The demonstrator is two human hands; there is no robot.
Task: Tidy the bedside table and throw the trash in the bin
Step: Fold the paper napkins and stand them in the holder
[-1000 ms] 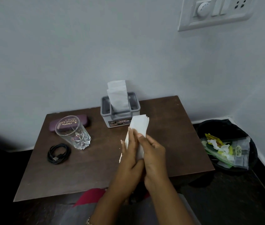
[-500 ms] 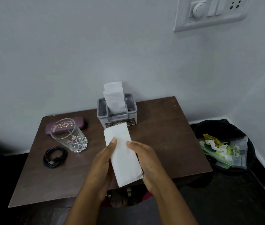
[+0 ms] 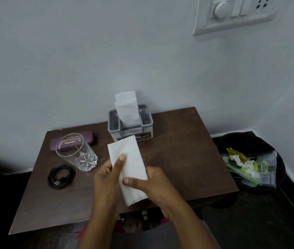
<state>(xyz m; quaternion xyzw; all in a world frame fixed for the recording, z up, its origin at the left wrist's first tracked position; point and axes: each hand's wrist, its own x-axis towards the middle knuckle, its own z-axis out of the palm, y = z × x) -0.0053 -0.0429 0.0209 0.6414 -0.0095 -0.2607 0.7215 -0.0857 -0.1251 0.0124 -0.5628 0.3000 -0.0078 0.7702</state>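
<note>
Both hands hold a folded white tissue (image 3: 131, 162) above the middle of the brown bedside table (image 3: 187, 159). My left hand (image 3: 106, 175) grips its left edge with the thumb on top. My right hand (image 3: 153, 184) grips its right side lower down, thumb pressed across it. A grey tissue box (image 3: 131, 126) with a tissue sticking up stands at the back of the table. The black bin (image 3: 250, 162), with wrappers and crumpled paper inside, sits on the floor to the right of the table.
An empty clear glass (image 3: 76, 153) stands at the left, in front of a purple spectacle case (image 3: 88, 139). A coiled black cable (image 3: 60, 177) lies near the left edge. The wall runs behind the table, with a switch plate (image 3: 232, 13) high up.
The tissue went from held upright between pressed palms to lying flat and open-faced between both hands. My hands have shifted slightly, thumbs now on top of it.
</note>
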